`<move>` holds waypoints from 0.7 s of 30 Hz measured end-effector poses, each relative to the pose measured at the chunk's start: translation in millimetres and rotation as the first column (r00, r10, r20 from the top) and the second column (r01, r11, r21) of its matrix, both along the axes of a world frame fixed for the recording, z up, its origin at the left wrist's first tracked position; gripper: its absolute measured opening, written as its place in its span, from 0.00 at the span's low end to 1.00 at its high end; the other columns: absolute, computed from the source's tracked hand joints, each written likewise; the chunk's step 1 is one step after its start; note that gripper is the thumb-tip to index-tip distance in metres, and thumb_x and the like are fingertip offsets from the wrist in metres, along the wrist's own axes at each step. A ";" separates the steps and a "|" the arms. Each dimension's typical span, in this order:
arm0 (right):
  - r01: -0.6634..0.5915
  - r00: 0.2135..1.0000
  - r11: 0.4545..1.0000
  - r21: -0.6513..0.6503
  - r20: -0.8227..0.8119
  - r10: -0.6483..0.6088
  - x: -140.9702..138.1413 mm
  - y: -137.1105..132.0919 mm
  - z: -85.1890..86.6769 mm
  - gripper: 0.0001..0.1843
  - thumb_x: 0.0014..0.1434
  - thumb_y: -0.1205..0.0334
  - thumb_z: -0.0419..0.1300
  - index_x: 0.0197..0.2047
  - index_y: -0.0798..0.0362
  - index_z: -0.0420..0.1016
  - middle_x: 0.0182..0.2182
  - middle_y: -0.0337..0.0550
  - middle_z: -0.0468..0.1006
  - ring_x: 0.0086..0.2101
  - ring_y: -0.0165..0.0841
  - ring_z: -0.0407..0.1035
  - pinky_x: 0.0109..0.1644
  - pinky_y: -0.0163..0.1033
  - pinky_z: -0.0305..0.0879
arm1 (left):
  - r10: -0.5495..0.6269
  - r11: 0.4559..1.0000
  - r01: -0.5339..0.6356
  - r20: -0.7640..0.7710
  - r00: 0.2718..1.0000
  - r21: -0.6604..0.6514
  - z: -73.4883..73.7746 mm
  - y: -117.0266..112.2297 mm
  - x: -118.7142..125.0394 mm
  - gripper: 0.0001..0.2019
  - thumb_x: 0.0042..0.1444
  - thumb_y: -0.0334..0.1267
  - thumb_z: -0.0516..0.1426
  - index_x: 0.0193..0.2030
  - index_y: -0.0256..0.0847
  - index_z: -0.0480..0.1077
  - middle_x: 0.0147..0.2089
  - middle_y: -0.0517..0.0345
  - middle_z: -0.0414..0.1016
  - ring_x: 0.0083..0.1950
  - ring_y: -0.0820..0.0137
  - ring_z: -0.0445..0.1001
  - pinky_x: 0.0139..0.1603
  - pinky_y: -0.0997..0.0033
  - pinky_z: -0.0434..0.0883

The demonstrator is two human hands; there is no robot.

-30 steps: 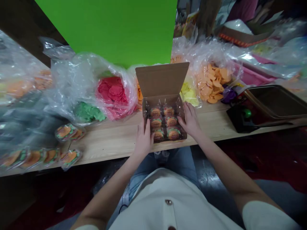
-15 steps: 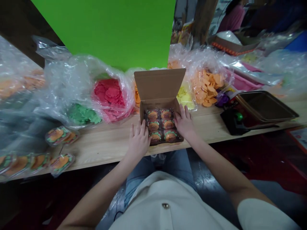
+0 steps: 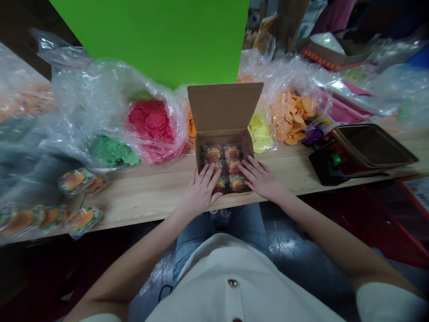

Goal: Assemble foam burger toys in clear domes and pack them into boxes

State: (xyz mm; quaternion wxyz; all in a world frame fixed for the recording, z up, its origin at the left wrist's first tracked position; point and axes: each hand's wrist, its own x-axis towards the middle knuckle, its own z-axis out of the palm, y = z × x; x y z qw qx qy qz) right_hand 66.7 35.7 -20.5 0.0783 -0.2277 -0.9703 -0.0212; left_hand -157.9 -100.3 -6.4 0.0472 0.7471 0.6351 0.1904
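A small cardboard box (image 3: 224,107) stands open on the wooden table (image 3: 157,192), its lid upright at the back. Inside lie several wrapped orange-and-green round packets (image 3: 223,154) in two rows. My left hand (image 3: 201,190) lies flat with fingers stretched over the left packets. My right hand (image 3: 261,179) lies flat too, fingers spread over the right packets. Neither hand grips anything.
Clear plastic bags hold red pieces (image 3: 150,125), green pieces (image 3: 114,152), orange pieces (image 3: 291,112) and yellow pieces (image 3: 259,132) behind the box. More wrapped packets (image 3: 77,183) lie at the left. A dark tray (image 3: 372,145) and a black device (image 3: 330,165) sit at the right.
Both hands moved from the box's sides onto the packets inside, fingers now flat on top. The view shifted slightly.
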 end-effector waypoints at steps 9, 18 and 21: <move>0.034 0.994 0.996 0.080 -0.105 -0.026 -30.6 5.1 45.6 0.21 0.63 0.56 0.46 0.57 0.52 0.63 0.55 0.52 0.64 0.55 0.43 0.56 0.59 0.52 0.48 | -0.031 0.999 0.030 -0.013 0.999 -0.036 0.0 -8.4 -5.6 0.39 0.52 0.56 0.52 0.66 0.43 0.44 0.67 0.43 0.48 0.67 0.54 0.47 0.64 0.47 0.36; 0.086 0.996 0.995 0.049 -0.028 -0.085 -129.0 41.9 44.8 0.23 0.63 0.47 0.43 0.46 0.50 0.72 0.50 0.53 0.66 0.48 0.44 0.60 0.49 0.49 0.57 | 0.016 1.000 -0.016 -0.020 1.000 -0.002 -10.3 -6.7 -7.3 0.40 0.50 0.56 0.53 0.66 0.45 0.45 0.63 0.42 0.55 0.65 0.54 0.52 0.64 0.44 0.36; 0.076 0.995 0.995 0.063 -0.069 -0.072 -127.2 32.9 36.5 0.26 0.62 0.47 0.43 0.57 0.51 0.63 0.52 0.53 0.66 0.51 0.44 0.58 0.55 0.51 0.51 | 0.003 1.000 -0.003 -0.007 1.000 0.008 -12.9 -7.3 -8.2 0.40 0.49 0.57 0.54 0.66 0.44 0.46 0.64 0.42 0.54 0.65 0.53 0.50 0.64 0.44 0.36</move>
